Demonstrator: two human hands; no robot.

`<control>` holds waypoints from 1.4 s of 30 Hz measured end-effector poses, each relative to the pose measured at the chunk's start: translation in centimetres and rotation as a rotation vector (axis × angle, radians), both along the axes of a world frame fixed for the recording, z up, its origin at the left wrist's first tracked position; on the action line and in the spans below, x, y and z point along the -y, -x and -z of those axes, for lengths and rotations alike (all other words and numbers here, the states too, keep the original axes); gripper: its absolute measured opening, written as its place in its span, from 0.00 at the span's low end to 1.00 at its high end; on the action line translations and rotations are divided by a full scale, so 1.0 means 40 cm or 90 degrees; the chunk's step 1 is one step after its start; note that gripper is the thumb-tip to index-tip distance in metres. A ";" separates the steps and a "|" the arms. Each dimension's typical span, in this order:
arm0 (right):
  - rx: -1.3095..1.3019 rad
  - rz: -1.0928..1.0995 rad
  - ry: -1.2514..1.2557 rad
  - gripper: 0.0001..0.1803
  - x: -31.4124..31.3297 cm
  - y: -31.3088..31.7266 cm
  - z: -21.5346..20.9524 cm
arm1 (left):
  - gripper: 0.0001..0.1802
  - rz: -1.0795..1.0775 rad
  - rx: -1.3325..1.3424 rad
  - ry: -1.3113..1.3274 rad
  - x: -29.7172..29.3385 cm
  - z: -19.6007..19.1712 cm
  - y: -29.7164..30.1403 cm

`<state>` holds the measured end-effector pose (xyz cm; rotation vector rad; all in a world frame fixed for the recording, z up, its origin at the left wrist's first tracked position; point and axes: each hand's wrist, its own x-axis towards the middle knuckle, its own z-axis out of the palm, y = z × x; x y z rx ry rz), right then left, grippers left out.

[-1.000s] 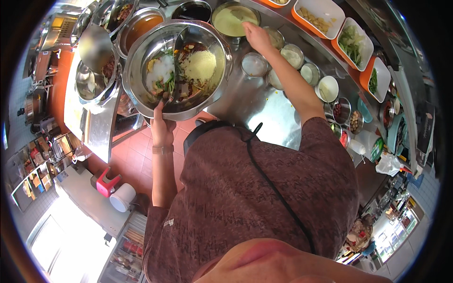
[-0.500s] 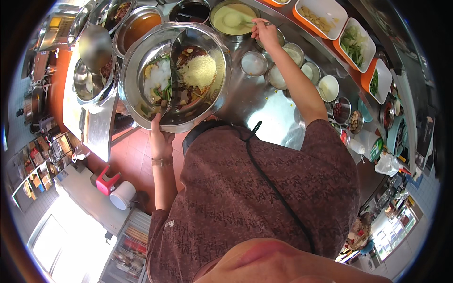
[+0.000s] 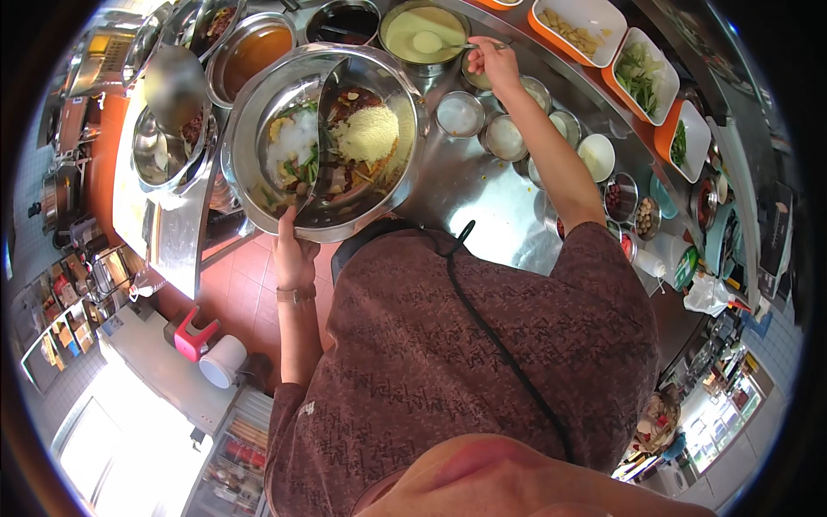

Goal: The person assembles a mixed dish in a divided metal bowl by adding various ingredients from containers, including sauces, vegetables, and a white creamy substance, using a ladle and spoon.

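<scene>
A ladle [image 3: 452,46], pinched by its handle in the right hand [image 3: 494,62], points its bowl left inside a steel pot [image 3: 422,69]; its long axis runs crosswise. The left hand [image 3: 295,260] clasps a divided hot pot [image 3: 245,172] at its near rim. Rightward spreads a stainless-steel counter [image 3: 448,194]; below lie red floor tiles [image 3: 245,293].

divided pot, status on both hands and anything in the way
Left hand gripping near rim of divided pot. Right hand holding ladle in pale yellow mixture. Food in both pot halves. Small bowls crowded around right forearm.
</scene>
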<state>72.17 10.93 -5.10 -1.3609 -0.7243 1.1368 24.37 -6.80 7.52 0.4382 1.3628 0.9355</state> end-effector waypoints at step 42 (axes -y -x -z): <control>0.332 0.019 -0.162 0.15 0.001 0.232 -0.029 | 0.22 0.054 0.070 -0.031 0.110 0.003 0.088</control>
